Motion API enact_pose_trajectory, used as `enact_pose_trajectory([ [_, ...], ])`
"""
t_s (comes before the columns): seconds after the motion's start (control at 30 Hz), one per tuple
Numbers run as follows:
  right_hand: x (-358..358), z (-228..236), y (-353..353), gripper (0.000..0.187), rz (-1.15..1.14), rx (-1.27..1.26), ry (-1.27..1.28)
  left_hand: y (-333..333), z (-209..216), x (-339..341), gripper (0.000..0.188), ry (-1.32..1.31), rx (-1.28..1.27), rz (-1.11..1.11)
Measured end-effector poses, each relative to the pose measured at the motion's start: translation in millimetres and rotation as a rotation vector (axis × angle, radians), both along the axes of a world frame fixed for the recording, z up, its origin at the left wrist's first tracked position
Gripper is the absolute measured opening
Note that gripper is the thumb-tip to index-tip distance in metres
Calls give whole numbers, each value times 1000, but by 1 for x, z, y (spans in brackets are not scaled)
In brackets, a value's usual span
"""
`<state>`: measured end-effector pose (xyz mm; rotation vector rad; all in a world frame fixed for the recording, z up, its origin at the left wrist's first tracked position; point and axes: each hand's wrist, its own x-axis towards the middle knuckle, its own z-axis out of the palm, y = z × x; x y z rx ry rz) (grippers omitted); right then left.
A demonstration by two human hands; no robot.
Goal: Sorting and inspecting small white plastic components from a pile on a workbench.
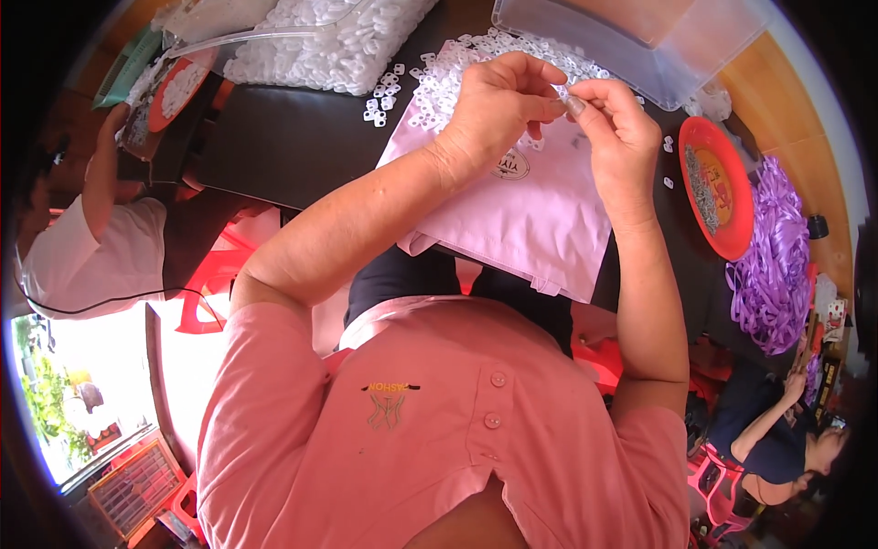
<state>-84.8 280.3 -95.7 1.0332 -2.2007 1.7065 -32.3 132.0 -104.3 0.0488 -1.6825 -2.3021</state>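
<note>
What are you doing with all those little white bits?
The person's left hand and right hand meet above a pink cloth, pinching what looks like one white bit between their fingertips. More white bits lie heaped just beyond. To the right, a red plate holds small grey pieces, beside a pile of purple ribbon.

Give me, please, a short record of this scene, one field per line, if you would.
Left hand: pinching a small white piece
Right hand: pinching the same piece
Under the work: pink cloth on a dark table
Loose pieces: white pile on the cloth, some on the table
Behind pile: clear plastic bin
Upper left: bag of white pieces
Right side: red plate with grey pieces, purple ribbons beside it
Others: one person left, another lower right
</note>
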Motion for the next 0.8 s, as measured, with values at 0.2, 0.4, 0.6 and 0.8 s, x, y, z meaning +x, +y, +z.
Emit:
enact_pose_trajectory([
  [0.2, 5, 0, -3, 7, -16, -163, -141, 0, 1, 2, 8, -158, 13, -111],
  [0.4, 12, 2, -6, 7, 17, -244, -182, 2, 3, 7, 8, -64, 49, -42],
  [0.6, 14, 1, -8, 6, 28, -227, -179, 2, 4, 9, 8, -70, 150, -32],
  [0.8, 10, 4, -3, 7, -16, -141, -124, 1, 3, 9, 10, -89, 139, -36],
])
